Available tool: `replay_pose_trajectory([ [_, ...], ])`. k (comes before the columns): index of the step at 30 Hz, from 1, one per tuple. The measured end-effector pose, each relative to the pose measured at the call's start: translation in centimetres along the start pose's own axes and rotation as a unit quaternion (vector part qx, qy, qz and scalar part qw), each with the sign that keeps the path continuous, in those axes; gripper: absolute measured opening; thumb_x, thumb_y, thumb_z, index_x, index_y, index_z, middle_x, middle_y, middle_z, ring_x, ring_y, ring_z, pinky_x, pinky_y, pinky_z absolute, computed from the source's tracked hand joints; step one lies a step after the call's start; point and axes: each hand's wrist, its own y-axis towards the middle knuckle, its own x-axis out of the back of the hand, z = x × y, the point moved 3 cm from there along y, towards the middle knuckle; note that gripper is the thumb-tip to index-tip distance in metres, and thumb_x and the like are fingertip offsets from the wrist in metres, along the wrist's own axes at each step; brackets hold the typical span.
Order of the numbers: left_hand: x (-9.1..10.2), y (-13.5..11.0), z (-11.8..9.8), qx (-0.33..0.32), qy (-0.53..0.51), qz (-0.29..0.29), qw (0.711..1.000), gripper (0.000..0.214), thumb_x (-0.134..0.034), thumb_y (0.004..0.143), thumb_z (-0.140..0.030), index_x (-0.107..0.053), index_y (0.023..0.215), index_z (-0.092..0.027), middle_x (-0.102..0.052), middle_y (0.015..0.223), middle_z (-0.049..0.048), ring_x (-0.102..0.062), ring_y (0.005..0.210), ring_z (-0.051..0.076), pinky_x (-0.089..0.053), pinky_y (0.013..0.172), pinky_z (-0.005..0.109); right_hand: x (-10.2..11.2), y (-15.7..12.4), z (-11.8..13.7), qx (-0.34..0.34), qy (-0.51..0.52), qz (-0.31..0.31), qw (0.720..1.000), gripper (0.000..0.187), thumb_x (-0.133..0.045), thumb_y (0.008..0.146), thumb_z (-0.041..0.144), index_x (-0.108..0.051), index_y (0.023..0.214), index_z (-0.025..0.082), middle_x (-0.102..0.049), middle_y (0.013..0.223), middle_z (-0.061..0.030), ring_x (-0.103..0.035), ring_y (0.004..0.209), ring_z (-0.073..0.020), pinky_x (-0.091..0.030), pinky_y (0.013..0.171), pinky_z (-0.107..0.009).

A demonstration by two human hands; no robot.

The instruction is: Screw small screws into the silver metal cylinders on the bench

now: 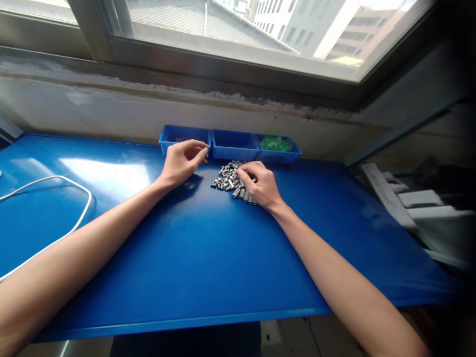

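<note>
A pile of small shiny metal parts (226, 179) lies on the blue tabletop, with longer grey metal cylinders (241, 192) on its right side. My right hand (262, 186) rests over the right of this pile, thumb and forefinger brought together; whatever is between them is hidden. In front of the left blue bin (163, 144), my left hand (184, 161) hovers above the table. Its fingers are curled, with thumb and forefinger tips close together. Anything held there is too small to make out. Small metallic pieces (184, 139) show inside that bin.
A middle blue bin (236, 152) and a right one (284, 157) with green items (277, 144) stand beside the left bin, along the wall. A white cable (89, 198) loops across the table's left. White objects (420, 198) stand beyond the right edge. A window is behind.
</note>
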Motion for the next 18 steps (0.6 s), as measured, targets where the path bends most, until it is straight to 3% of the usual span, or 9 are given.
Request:
replay_pose_trajectory([
  [3,-0.9,-0.8,-0.8,-0.098,0.068,0.138,0.983,0.023,-0.068,0.086,-0.03,-0.079,0.101,-0.016,-0.079,0.098,0.0092,-0.075,0.085,0.02,-0.061,0.08,0.03,0.0,0.0,0.0,-0.002,-0.003,0.001,1.0,0.022,-0.06,0.096,0.038,-0.073,0.086,0.024,-0.077,0.093,-0.006,-0.065,0.101,-0.0269,-0.051,0.094,-0.044],
  [6,-1.2,-1.2,-0.8,-0.178,0.111,0.214,0.954,0.027,-0.061,0.084,-0.018,-0.081,0.101,-0.019,-0.077,0.111,0.0096,-0.073,0.1,0.021,-0.058,0.093,0.033,0.0,0.0,0.0,-0.004,-0.003,0.002,1.0,0.023,-0.06,0.096,0.04,-0.073,0.086,0.024,-0.077,0.093,-0.0057,-0.065,0.101,-0.0269,-0.052,0.094,-0.044],
  [10,-1.3,-1.4,-0.5,-0.214,0.137,0.247,0.935,0.034,-0.059,0.079,-0.01,-0.081,0.103,-0.021,-0.076,0.114,0.0082,-0.071,0.103,0.021,-0.056,0.095,0.032,0.0,0.0,0.2,-0.002,-0.005,0.0,1.0,0.023,-0.06,0.096,0.04,-0.073,0.086,0.024,-0.077,0.094,-0.0059,-0.065,0.101,-0.0269,-0.052,0.093,-0.044],
  [18,-1.5,-1.7,-0.8,-0.23,0.174,0.254,0.923,0.026,-0.061,0.082,-0.013,-0.078,0.102,-0.017,-0.076,0.108,0.0095,-0.069,0.101,0.023,-0.055,0.093,0.035,0.0,0.0,0.2,-0.001,-0.005,-0.002,1.0,0.021,-0.06,0.095,0.037,-0.073,0.085,0.023,-0.077,0.094,-0.0059,-0.065,0.1,-0.0267,-0.052,0.092,-0.044],
])
